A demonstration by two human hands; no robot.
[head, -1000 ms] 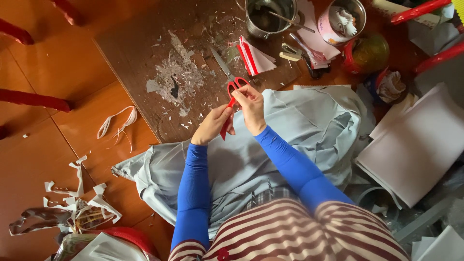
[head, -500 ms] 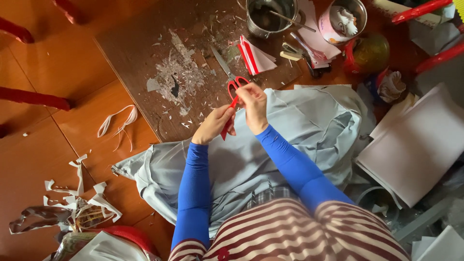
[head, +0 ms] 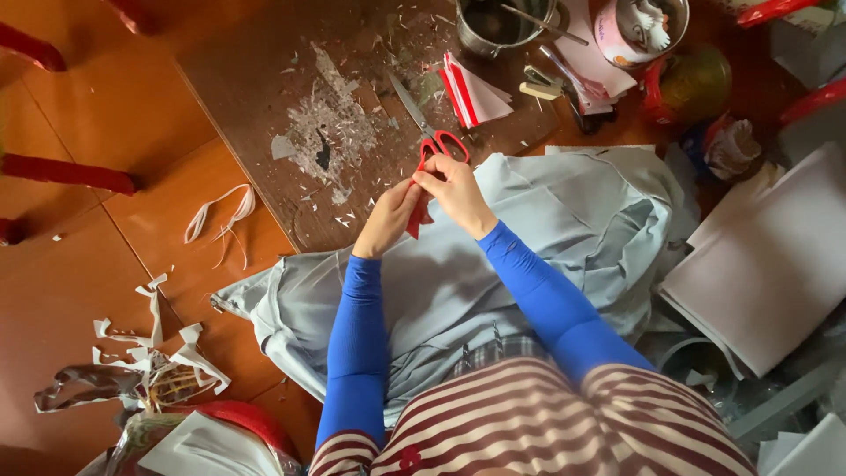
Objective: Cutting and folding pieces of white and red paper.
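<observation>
Two hands, both in blue sleeves, meet over the far edge of one pale grey cloth (head: 529,256) spread across the lap and floor. Left hand (head: 388,220): grip pressed together, pinching one small red strip (head: 414,219) that hangs between the two hands. Right hand (head: 456,189): fingers closed on the top of the same red strip, just beside the left thumb.

One pair of red-handled scissors (head: 432,132) lies on the dark wooden board (head: 264,79) just beyond the hands, blades pointing away, handles almost touching the right knuckles.

Count beyond that: one folded red-and-white paper stack (head: 471,92) just right of the scissors; one metal pot (head: 507,22) at the top edge; one round tin (head: 639,31) beside it. One stack of white sheets (head: 767,264) at right. One white loop of tape (head: 216,216) on the orange floor at left; a heap of white paper scraps (head: 150,353) at lower left, too tangled to count.
</observation>
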